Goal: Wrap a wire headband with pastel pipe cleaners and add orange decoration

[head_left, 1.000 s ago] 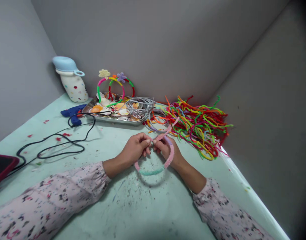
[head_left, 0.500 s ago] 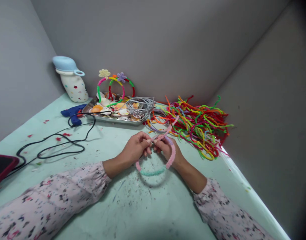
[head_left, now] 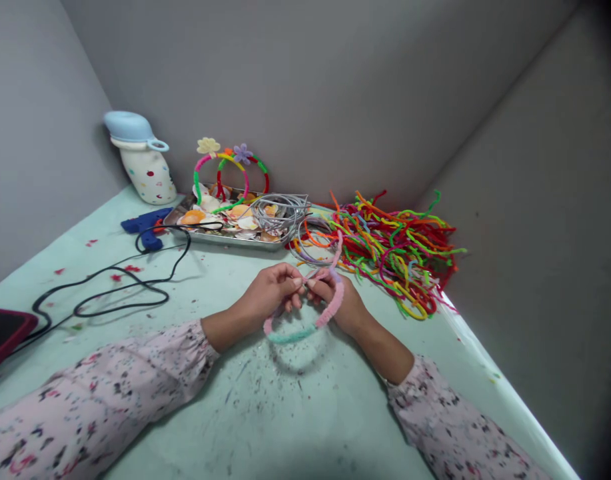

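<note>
A fuzzy ring (head_left: 330, 307) of pink, green-blue and purple is held up just over the table (head_left: 265, 427), between the two hands. A thin pink bit of it is pinched in the fingertips of the left hand (head_left: 270, 293) and the right hand (head_left: 349, 303), which are kept narrow and close together. Below the fingers the ring is looped down, and a pink end (head_left: 338, 250) is pointed up toward a messy pile of fuzzy sticks (head_left: 400, 248). Farther back, a metal tray (head_left: 225, 240) is filled with shells (head_left: 242, 211). Two bright rings (head_left: 246, 183) with flowers (head_left: 208, 146) are propped up in it, and gray wire (head_left: 280, 212) is laid over its right side. To the left, a blue glue gun (head_left: 148, 223) is placed near a white bottle (head_left: 148, 172), and a black cord (head_left: 120, 267) is curled on the table.
</note>
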A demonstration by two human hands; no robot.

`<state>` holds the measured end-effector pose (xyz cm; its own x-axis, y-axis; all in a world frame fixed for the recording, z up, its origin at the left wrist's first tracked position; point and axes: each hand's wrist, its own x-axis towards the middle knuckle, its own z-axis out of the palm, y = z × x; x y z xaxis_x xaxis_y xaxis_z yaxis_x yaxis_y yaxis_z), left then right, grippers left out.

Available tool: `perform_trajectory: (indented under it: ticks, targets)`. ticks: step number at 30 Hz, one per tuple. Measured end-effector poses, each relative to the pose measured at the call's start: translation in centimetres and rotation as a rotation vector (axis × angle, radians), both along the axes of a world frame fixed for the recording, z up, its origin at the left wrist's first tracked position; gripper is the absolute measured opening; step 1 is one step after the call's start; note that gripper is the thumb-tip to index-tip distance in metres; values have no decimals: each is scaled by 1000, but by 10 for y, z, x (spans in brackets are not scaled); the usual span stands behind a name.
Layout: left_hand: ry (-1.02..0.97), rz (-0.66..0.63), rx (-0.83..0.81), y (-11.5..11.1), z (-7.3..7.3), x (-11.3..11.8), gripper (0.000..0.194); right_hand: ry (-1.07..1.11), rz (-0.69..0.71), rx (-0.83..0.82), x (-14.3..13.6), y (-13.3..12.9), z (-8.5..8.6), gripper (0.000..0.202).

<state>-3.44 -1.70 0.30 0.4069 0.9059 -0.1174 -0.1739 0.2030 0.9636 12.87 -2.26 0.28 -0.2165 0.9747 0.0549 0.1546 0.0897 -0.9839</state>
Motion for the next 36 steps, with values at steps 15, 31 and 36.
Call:
perform_trajectory:
  ticks: [15, 31, 36]
  targets:
    - [-28, -131, -27, 5, -2, -6, 15, 104, 129, -51, 10, 5, -8, 16]
    - [-175, -212, -321, 0, 5, -8, 9, 250, 159, -81, 15, 8, -24, 17]
    - [-160, -264, -355, 0, 7, -8, 10, 281, 192, -111, 17, 8, -21, 15]
